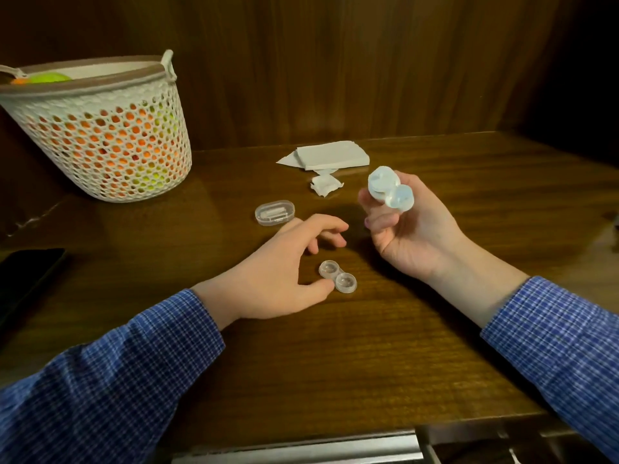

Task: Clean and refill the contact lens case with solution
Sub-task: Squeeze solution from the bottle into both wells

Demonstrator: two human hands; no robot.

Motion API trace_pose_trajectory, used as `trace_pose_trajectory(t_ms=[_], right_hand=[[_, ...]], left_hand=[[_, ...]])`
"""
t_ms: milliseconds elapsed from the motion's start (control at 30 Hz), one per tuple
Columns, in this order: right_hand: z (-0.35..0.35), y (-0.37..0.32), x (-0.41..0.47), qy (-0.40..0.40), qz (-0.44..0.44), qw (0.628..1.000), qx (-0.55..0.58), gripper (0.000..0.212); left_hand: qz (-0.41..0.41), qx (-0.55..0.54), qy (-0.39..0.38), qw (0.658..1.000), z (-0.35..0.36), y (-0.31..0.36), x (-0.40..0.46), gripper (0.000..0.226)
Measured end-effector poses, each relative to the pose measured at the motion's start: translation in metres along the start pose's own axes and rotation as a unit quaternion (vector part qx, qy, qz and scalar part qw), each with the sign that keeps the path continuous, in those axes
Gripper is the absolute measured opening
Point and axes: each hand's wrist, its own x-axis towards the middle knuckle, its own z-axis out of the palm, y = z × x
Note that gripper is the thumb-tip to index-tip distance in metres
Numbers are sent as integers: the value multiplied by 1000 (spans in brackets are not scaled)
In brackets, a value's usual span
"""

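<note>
In the head view, the lens case base (337, 276), a clear twin-well piece, is lying flat on the wooden surface (335, 363), with both wells facing up and no caps on them. I cannot tell if any liquid is inside the wells. The left hand (284, 272) is resting beside it with the grip spread loosely; the thumb tip is touching the near edge of the base, and the other fingers are curving above the surface without holding anything. The right hand (412, 229) is raised, and its grip is pinching a pale bluish twin-disc piece (390, 191), probably the caps or a second case, between the thumb and the fingertips.

The base is looking very light, stiff and smooth, so I judge it will slide easily when it is pushed. It is better to take it at the narrow bridge between the two wells, or by the outer rims.

Further back, a small clear box (274, 213) is standing closed with something white inside. Folded tissues (331, 155) and a crumpled tissue (325, 185) are lying near the wall. At the left, a white mesh basket (107, 135) is holding orange and green round things.
</note>
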Motion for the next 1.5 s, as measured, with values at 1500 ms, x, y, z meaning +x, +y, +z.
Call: trace_pose_trajectory(t_ms=[1500], right_hand=[[12, 38, 44, -51, -191, 827, -526, 19]], left_hand=[[-41, -53, 111, 992, -15, -18, -13, 47]])
